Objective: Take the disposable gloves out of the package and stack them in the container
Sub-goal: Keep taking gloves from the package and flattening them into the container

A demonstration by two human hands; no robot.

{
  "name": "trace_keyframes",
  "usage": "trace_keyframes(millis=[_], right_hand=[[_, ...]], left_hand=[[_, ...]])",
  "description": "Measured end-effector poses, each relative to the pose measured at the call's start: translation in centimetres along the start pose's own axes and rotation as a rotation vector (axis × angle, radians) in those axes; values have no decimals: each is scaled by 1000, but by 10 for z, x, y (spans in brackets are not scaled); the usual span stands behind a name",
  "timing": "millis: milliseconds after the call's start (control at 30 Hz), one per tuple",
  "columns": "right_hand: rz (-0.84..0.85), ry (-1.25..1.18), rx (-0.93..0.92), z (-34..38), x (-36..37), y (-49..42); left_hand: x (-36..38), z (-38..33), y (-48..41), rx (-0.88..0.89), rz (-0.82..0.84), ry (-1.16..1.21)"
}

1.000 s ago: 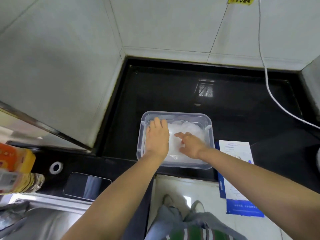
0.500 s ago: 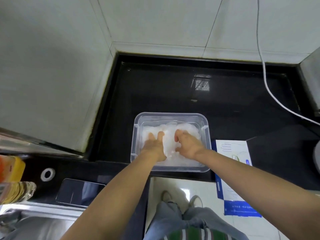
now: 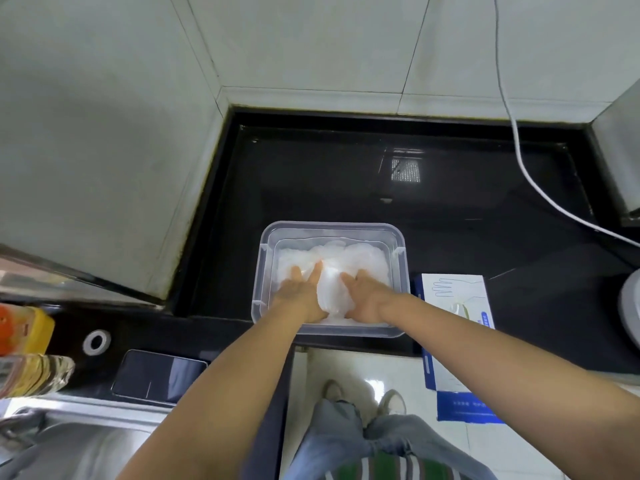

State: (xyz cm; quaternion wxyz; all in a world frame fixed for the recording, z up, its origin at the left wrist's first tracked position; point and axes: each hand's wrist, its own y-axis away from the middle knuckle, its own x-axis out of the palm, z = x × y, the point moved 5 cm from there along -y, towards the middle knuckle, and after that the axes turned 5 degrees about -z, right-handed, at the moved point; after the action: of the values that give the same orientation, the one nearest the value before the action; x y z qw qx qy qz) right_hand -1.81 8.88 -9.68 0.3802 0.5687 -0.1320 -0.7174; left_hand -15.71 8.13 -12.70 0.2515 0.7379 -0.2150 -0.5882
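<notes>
Left hand (image 3: 298, 296) pulls back beside right hand (image 3: 367, 299), both flat, fingers straight, pressing gloves (image 3: 349, 256) into container (image 3: 332, 226); press evenly, expel air

Glove package: your right forearm (image 3: 485, 351) hides the middle of the blue-and-white cardboard box (image 3: 453, 289); print too small to read.
Left edge: yellow-and-orange bottle (image 3: 24, 330) cut off.
Right edge: grey round object (image 3: 632, 313) cut off, unidentifiable.

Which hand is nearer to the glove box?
Right. The right hand rests on the gloves in the container, on the side next to the box; the left hand is on the container's far side from it.
</notes>
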Motion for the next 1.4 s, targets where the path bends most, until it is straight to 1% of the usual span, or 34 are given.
trace_keyframes(millis=[33,100,167,200,267,333,367,433,533,600,667,767,833,900,1033,1133,1233,1333,1400], right_hand=[[-54,69,-34,3,-7,5],[-232,132,-140,9,-25,18],[-424,6,-214,10,-43,35],[-509,-84,-220,6,-51,42],[-660,-226,-187,-9,-65,57],[-773,-322,-135,-32,-74,72],[-809,-346,-108,-46,-76,80],[-807,-352,-29,-74,-72,93],[-652,-263,131,-114,-50,106],[-513,-185,215,-135,-28,110],[-418,-120,243,-147,-8,114],[-356,-47,213,-151,15,117],[-352,-51,217,-153,25,114],[-366,-37,217,-153,34,111],[-472,-27,238,-152,41,110],[-488,-91,223,-153,38,112],[-505,-238,200,-161,31,114],[-588,-498,189,-173,22,122],[-638,-731,175,-179,13,128]], left_hand=[[-4,-1,3,6,-31,10],[-18,-6,13,21,-140,-5],[-36,-13,24,26,-317,6],[-45,-18,30,23,-414,40],[-61,-34,43,4,-573,127],[-70,-58,53,14,-649,185],[-73,-76,59,54,-674,202],[-75,-111,68,158,-697,242],[-63,-162,84,327,-672,327],[-46,-191,91,414,-597,352],[-21,-208,89,428,-447,332],[21,-213,79,371,-199,267],[40,-207,75,320,-118,187],[51,-204,75,288,-84,162],[56,-205,74,279,-84,151],[61,-205,70,270,-78,95],[63,-203,68,259,-87,72],[61,-208,67,271,-115,15],[60,-210,66,283,-140,-30]])
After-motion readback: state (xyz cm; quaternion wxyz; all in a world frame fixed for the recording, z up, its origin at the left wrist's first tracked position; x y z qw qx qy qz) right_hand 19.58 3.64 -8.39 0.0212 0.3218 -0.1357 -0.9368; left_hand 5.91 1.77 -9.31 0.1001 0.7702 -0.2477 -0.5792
